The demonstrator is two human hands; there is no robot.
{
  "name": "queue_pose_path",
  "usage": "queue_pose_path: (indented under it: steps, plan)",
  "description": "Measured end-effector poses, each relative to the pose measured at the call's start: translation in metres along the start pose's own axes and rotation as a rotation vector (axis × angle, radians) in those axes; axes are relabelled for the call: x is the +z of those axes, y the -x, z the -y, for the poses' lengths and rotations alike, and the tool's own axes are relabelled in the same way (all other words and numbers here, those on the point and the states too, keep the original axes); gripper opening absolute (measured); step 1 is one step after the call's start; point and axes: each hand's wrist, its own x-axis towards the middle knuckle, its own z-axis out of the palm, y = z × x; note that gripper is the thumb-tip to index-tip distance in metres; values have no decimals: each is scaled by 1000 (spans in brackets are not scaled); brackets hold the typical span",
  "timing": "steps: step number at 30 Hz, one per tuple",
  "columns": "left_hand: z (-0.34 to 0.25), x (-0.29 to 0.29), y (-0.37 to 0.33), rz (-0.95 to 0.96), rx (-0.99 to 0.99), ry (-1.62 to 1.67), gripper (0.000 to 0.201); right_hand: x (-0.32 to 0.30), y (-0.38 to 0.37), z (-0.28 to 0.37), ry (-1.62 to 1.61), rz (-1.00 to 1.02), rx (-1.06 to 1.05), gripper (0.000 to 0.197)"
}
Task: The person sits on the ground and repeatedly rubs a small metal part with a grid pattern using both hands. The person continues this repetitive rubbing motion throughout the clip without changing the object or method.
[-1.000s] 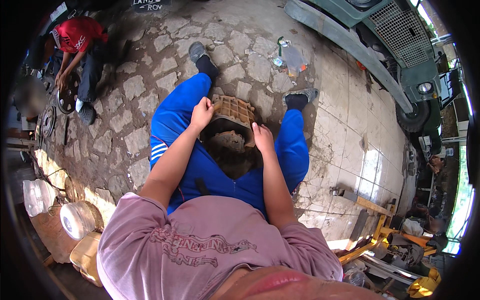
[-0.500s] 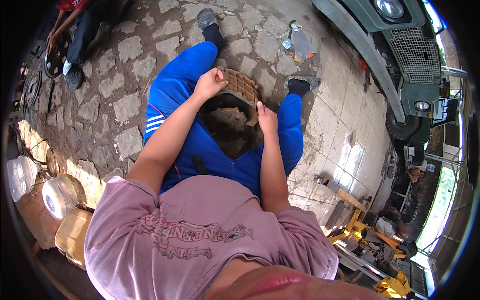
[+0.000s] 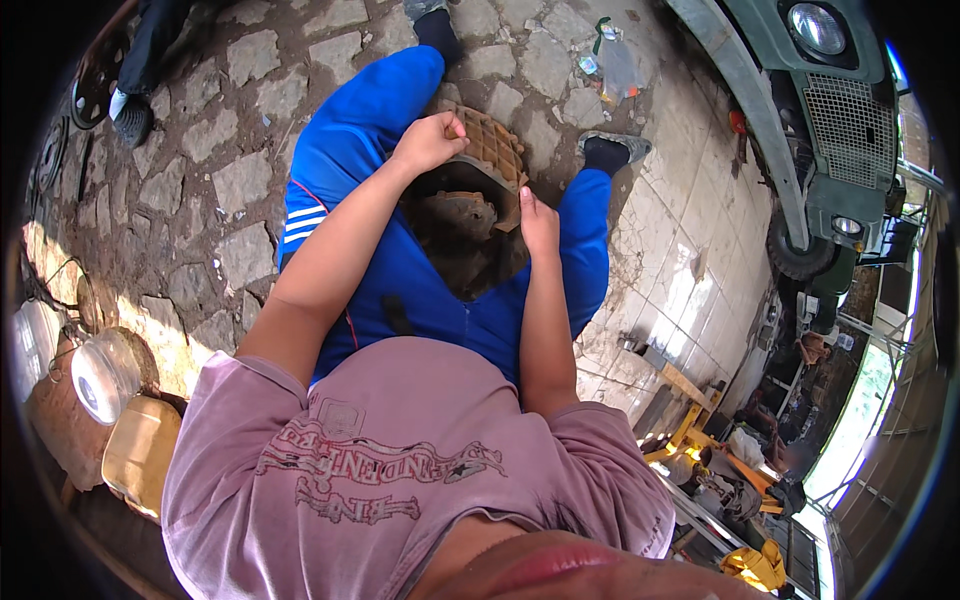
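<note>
Between my legs stands a large brown metal housing [image 3: 497, 150], ribbed on its outer side, with a dark hollow facing me. Inside the hollow sits a rounded, dirty metal part [image 3: 458, 212]. My left hand [image 3: 432, 143] is at the upper left rim, its fingers curled together in a pinch; whatever is between them is too small or hidden to make out. My right hand [image 3: 540, 225] grips the right rim of the housing, thumb up along the edge and the other fingers hidden behind it.
Rough paving stones [image 3: 242, 255] lie left and ahead, pale tiles [image 3: 670, 235] to the right. A green vehicle [image 3: 845, 125] stands far right. Near left are a yellowish jerrycan [image 3: 142, 452] and a clear container [image 3: 103, 378]. Another person's leg [image 3: 150, 60] shows far left; litter [image 3: 617, 70] lies ahead.
The whole view has shifted a little, and the other person's hands on a round metal part have gone out of it. Both my hands stay at the housing's rim, almost unchanged.
</note>
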Motion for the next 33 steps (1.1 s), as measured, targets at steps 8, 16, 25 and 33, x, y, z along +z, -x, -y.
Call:
queue_pose_path:
  steps: [8,16,25,33]
  plan:
    - [3,5,-1,39,3,-3,20,34,-4,-24,-57,-202,-184,68]
    - [6,1,-3,44,-16,-65,20,28,-12,-22,-26,-105,-187,72]
    - [2,-2,4,-4,-8,-87,23,-25,-14,16,16,293,94,69]
    - [17,5,-1,-13,29,-105,52,-16,-10,20,-23,196,108,71]
